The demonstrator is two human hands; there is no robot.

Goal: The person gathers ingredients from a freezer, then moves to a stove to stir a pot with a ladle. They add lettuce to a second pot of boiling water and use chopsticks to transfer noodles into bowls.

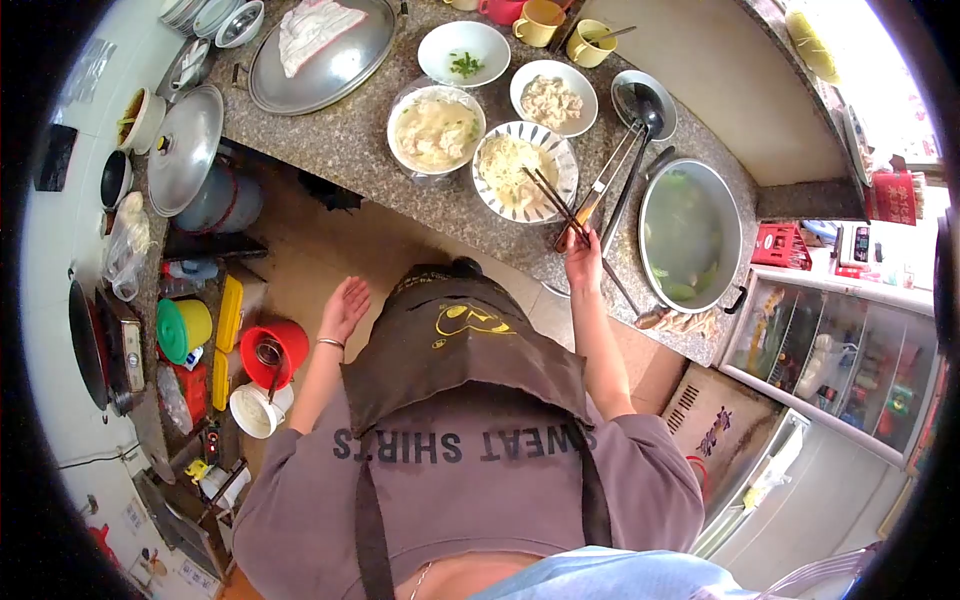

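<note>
While right hand point(583, 258) pinches chopsticks point(570, 219) over noodles point(508, 158), left hand point(346, 308) loosely spread; shirt point(480, 500) reads "SWEAT SHIRTS".

A grey, speckled, stone-like countertop point(325, 145) is supporting the following items. A round, silver-coloured metal lid point(372, 60) is lying toward the left. Three plain white round bowls point(437, 46) are standing to its right, beside a white round bowl with a dark-striped rim point(567, 166) near the front edge. Two yellow handled cups point(539, 22) are standing at the back. A large, round, silver-coloured metal pot point(668, 173) is occupying the right end.
</note>
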